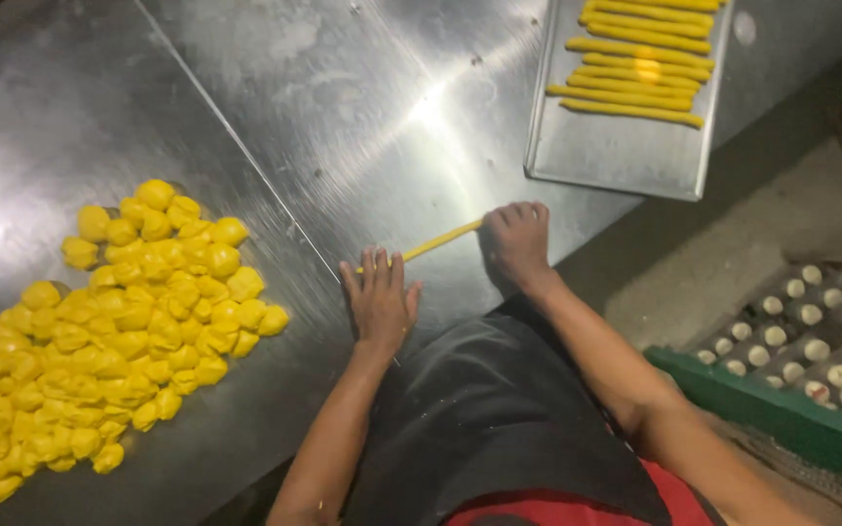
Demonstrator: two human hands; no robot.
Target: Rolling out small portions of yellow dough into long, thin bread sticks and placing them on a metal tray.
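- Nearest the camera, a black apron over a red garment covers the person's front at the table edge.
- To the right, low down, a green crate holds a tray of small white round pieces.
- The left hand lies flat, fingers spread and straight, palm pressed down on the left end of a thin yellow rope of dough; it grips nothing.
- The right hand is likewise flat and unclenched, fingers together, resting on the right end of the same rope.
- The rope lies on the shiny steel table, slanting up toward the right, its middle bare between the two hands.
- Well to the left, a wide heap of yellow dough lumps is on the table, apart from both hands.
- Farthest off, upper right, a flat metal baking tray carries a row of finished yellow dough sticks, lying side by side.
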